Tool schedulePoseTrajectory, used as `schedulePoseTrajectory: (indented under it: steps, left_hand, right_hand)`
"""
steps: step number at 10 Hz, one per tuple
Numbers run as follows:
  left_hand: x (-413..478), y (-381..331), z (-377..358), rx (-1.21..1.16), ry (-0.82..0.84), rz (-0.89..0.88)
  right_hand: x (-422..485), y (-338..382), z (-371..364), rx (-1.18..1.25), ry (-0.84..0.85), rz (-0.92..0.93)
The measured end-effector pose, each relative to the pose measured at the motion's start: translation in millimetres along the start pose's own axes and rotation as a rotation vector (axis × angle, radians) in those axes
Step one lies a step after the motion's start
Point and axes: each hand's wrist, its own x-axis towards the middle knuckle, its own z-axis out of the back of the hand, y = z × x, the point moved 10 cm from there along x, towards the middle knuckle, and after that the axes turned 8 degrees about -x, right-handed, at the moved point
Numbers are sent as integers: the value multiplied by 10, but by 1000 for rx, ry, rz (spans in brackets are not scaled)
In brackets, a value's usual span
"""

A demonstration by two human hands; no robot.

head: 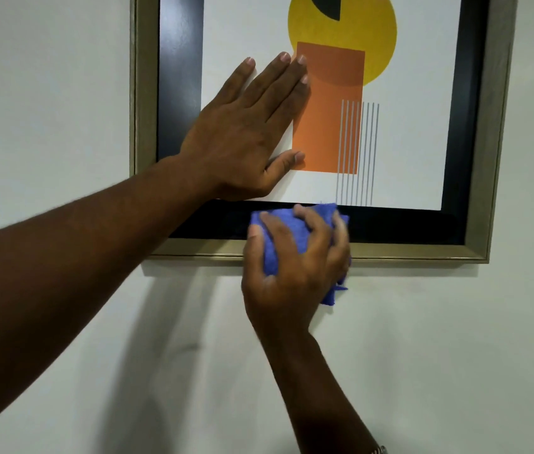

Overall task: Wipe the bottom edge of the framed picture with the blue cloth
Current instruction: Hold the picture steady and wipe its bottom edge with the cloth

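Note:
A framed picture [423, 250] hangs on a white wall, with a gold outer frame, a black inner border and a print of a yellow circle, an orange rectangle and thin grey lines. My left hand [246, 132] lies flat on the print's lower left, fingers spread. My right hand [295, 267] grips a bunched blue cloth [288, 234] and presses it against the bottom edge of the frame, near its middle. The cloth covers part of the black border and the gold strip, and a corner hangs below the frame.
The white wall [439, 355] fills the area below and on both sides of the frame. A watch strap [379, 449] shows at my right wrist near the bottom edge of the view.

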Motion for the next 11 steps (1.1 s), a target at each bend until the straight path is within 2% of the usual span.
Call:
schedulePoseTrajectory:
  steps: [1,2,3,5,6,7,8,9,10,11]
  left_hand:
    - [-24,9,-11,13,-1,9]
    - [-22,11,-18,19,2,21]
    - [-2,8,-10,6,2,33]
    - [-4,37,-22,-1,15,18]
    - [-5,41,-23,6,14,12]
    - [-16,31,-17,20,6,5]
    - [-11,34,-3,18,4,-1]
    - [11,49,19,21,7,-20]
    - [18,55,12,35,9,-27]
    - [26,55,1,40,14,-31]
  right_hand:
    - [-8,-275,145,-31,-2,109]
    - [135,-645,261,-43,-36,-40]
    - [140,-556,226,-61,-25,-185]
    - [-196,559,-121,-1,217,105]
    - [-93,400,-95,1,220,115]
    - [127,-259,137,-81,118,47]
    - [226,-675,240,-127,85,-66]
    - [175,-838,265,-101,51,-243]
    - [6,-525,191,-117,65,-212]
    - [-351,426,-106,-99,205,29]
